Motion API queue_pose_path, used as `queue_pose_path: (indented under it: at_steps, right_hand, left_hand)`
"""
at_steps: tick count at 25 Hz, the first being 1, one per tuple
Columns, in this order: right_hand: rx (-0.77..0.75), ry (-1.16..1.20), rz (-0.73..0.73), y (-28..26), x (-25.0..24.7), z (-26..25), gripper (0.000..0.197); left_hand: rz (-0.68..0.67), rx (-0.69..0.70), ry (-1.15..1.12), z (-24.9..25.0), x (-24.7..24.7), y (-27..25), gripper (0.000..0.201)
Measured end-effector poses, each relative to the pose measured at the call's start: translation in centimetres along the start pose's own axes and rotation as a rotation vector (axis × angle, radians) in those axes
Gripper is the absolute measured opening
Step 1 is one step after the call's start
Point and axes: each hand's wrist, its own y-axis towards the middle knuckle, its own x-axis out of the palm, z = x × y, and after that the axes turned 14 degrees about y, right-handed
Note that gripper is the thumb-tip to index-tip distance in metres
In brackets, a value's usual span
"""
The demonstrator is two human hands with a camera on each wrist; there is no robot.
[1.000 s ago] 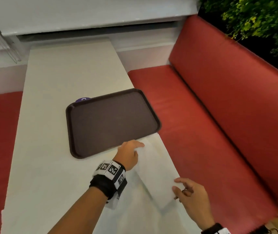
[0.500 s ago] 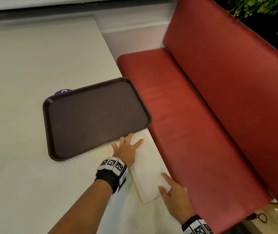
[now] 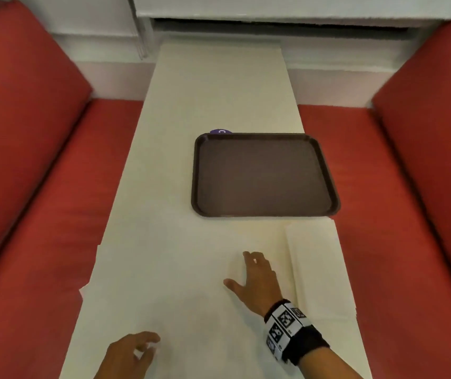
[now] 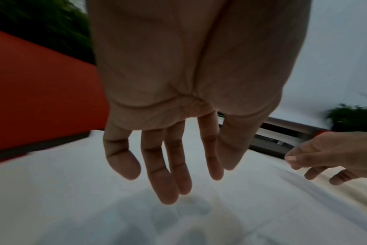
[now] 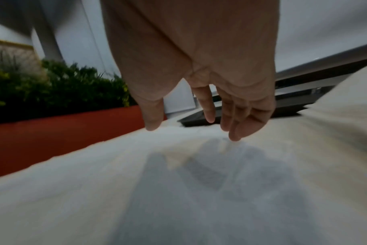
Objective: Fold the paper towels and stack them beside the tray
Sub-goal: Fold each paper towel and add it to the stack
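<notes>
A dark brown tray (image 3: pixel 262 213) lies empty on the white table (image 3: pixel 219 86). A folded white paper towel (image 3: pixel 314 269) lies just in front of the tray, along the table's right edge. An unfolded paper towel (image 3: pixel 164 283) is spread flat over the near part of the table. My right hand (image 3: pixel 246 266) is open, palm down, just left of the folded towel, with its fingertips (image 5: pixel 234 137) at the spread sheet. My left hand (image 3: pixel 147 343) hovers over the near part of the sheet, fingers loosely hanging (image 4: pixel 168 195), holding nothing.
Red bench seats (image 3: pixel 41 214) run along both sides of the table, the right one (image 3: pixel 410 214) close to the folded towel. A small purple object (image 3: pixel 220 131) peeks out behind the tray. A white wall ledge (image 3: pixel 273 12) closes the far end.
Both hands have left the folded towel and moved left over the unfolded sheet. The view has swung to face straight down the table.
</notes>
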Motion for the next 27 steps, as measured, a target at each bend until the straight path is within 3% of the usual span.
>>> queue_pose_path:
  at_steps: [2, 5, 7, 8, 10, 12, 14, 15, 17, 18, 19, 20, 21, 22, 23, 25, 27]
  right_hand:
    - [0.04, -0.128, -0.049, 1.8, 1.7, -1.8, 0.089]
    - [0.117, -0.217, -0.078, 3.3, 2.9, -3.3, 0.088]
    - [0.074, -0.27, -0.056, 3.8, 3.1, -4.1, 0.082]
    - [0.02, -0.315, -0.045, 3.9, 3.2, -4.7, 0.082]
    - [-0.087, -0.414, -0.087, 4.7, 3.2, -5.8, 0.087]
    - [-0.09, -0.44, -0.162, 5.4, 3.1, -6.9, 0.084]
    - [-0.074, -0.428, -0.177, 5.8, 3.2, -7.4, 0.07]
    - [-0.108, -0.416, -0.138, 5.9, 3.3, -7.6, 0.057]
    - [-0.238, -0.386, 0.009, 5.3, 3.0, -8.5, 0.028]
    - [-0.308, -0.35, 0.085, 4.7, 2.5, -9.3, 0.022]
    - [-0.379, -0.299, 0.148, 4.2, 1.7, -10.1, 0.021]
    - [-0.451, -0.229, 0.21, 3.6, 0.6, -10.9, 0.02]
    - [-0.519, -0.158, 0.262, 2.9, -0.7, -11.8, 0.019]
    - [-0.576, -0.109, 0.302, 2.0, -2.2, -12.9, 0.018]
    - [-0.636, -0.071, 0.332, 1.2, -3.6, -13.9, 0.017]
    - [-0.756, 0.024, 0.393, -0.8, -6.4, -15.9, 0.016]
    - [-0.807, 0.173, 0.414, -2.7, -9.1, -17.6, 0.014]
  left_hand:
    - [-0.045, -0.105, -0.072, -4.0, 0.0, -1.8, 0.049]
    - [-0.252, -0.329, -0.37, -9.4, 0.1, -2.9, 0.031]
    - [-0.346, -0.335, -0.381, -12.0, -0.1, -3.1, 0.01]
    - [-0.372, -0.328, -0.373, -13.4, -0.3, -2.7, 0.02]
    - [-0.381, -0.421, -0.472, -14.7, -1.0, -2.1, 0.014]
    - [-0.356, -0.352, -0.488, -15.0, -2.0, -2.2, 0.008]
    - [-0.368, -0.28, -0.431, -15.6, -2.5, -2.5, 0.025]
    - [-0.278, -0.152, -0.351, -16.2, -2.1, -3.0, 0.029]
    - [-0.296, -0.143, -0.146, -16.7, -1.9, -2.9, 0.026]
    - [-0.206, -0.183, -0.057, -17.7, -0.6, -2.2, 0.039]
    - [-0.244, -0.196, -0.056, -17.4, -0.4, -1.7, 0.056]
    - [-0.146, -0.191, 0.035, -17.0, -0.6, -1.0, 0.066]
    - [-0.052, -0.147, 0.109, -15.9, -1.4, -0.7, 0.06]
    - [0.094, -0.031, 0.08, -13.4, -2.7, -1.1, 0.041]
    - [0.138, 0.032, 0.035, -10.6, -4.8, -1.3, 0.027]
    - [0.233, 0.221, -0.136, -5.8, -8.4, -1.6, 0.023]
    - [0.312, 0.352, -0.174, -1.5, -10.7, -0.6, 0.032]
